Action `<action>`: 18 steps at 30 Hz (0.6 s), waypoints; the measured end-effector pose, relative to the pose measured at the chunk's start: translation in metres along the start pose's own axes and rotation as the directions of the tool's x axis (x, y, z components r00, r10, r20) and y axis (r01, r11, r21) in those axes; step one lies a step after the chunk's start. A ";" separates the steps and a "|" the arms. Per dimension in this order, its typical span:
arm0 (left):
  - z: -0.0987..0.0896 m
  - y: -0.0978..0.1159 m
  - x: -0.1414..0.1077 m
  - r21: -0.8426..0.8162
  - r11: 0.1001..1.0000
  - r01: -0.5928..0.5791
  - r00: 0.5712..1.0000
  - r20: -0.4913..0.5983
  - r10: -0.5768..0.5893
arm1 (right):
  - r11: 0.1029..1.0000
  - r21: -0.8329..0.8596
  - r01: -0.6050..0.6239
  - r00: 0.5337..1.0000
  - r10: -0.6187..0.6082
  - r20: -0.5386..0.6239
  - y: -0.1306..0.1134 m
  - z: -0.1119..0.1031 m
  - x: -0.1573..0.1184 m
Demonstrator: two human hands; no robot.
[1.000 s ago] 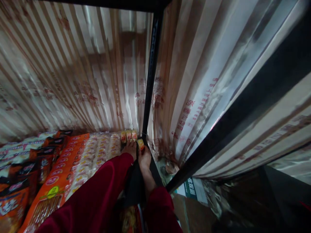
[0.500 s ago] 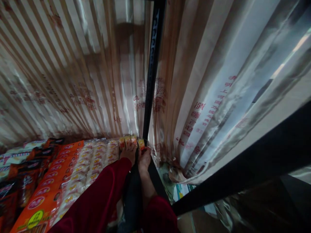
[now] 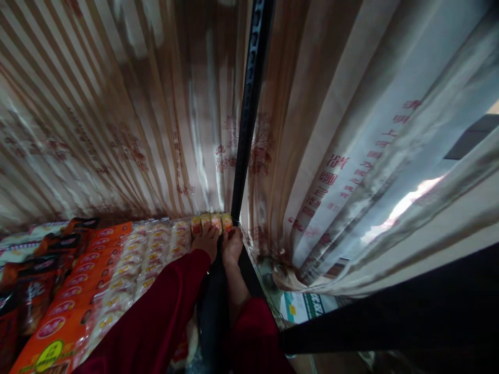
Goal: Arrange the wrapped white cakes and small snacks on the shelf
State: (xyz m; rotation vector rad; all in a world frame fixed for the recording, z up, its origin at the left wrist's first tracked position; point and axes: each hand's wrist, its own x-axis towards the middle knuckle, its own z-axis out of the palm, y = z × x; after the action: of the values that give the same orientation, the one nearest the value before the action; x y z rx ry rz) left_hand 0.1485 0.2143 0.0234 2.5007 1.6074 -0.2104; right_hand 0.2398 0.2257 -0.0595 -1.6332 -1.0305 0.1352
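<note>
Four small yellow-and-orange packs stand side by side at the back corner of the shelf, beside the black post. My left hand (image 3: 206,242) rests with fingers spread on the left packs (image 3: 196,224). At the rightmost pack (image 3: 226,222), my right hand (image 3: 232,245) has its fingers closed on the front of it, next to the foot of the post (image 3: 249,104). Rows of clear-wrapped pale snacks (image 3: 154,252) lie left of my left hand.
Orange packets (image 3: 78,291) and dark red-brown bags (image 3: 37,291) fill the shelf's left side. Pleated printed curtains (image 3: 156,130) hang behind and to the right. A dark bar (image 3: 370,311) crosses the lower right, above a green-and-white package (image 3: 306,306).
My right hand and the rightmost pack have moved left and back, closing the gap to the other packs. The camera view has shifted slightly.
</note>
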 end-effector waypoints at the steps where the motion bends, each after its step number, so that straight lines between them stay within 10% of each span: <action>1: 0.000 0.000 0.000 -0.005 1.000 0.001 1.000 0.001 -0.001 | 1.000 0.002 -0.003 1.000 0.003 0.005 0.001 0.001 0.001; 18: 0.006 -0.001 0.002 0.004 1.000 0.006 1.000 0.025 -0.006 | 0.989 -0.141 0.052 0.997 -0.044 0.060 0.008 0.003 -0.004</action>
State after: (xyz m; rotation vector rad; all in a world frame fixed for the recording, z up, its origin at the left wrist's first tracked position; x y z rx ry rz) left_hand 0.1479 0.2157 0.0171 2.4861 1.6066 -0.2444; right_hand 0.2401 0.2253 -0.0694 -1.7402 -1.1443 0.0772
